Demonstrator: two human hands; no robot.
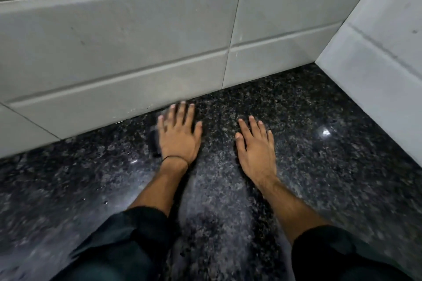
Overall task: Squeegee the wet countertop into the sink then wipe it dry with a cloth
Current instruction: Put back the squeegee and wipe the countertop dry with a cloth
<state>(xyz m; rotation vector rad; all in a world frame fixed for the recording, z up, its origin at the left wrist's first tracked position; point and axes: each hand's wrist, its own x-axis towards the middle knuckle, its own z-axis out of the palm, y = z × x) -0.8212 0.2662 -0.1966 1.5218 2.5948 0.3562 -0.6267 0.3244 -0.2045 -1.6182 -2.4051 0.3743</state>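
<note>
The countertop (319, 166) is dark speckled granite with a glossy sheen and a few bright glints. My left hand (178, 134) lies palm down on it near the back wall, fingers spread, slightly blurred, with a thin black band on the wrist. My right hand (257, 148) also rests palm down with fingers apart, a little to the right and nearer to me. Neither hand holds anything. No squeegee, cloth or sink is in view.
A grey tiled back wall (137, 52) runs along the far edge of the counter. A tiled side wall (383, 52) closes the corner at the right. Dark sleeves cover both forearms at the bottom of the view.
</note>
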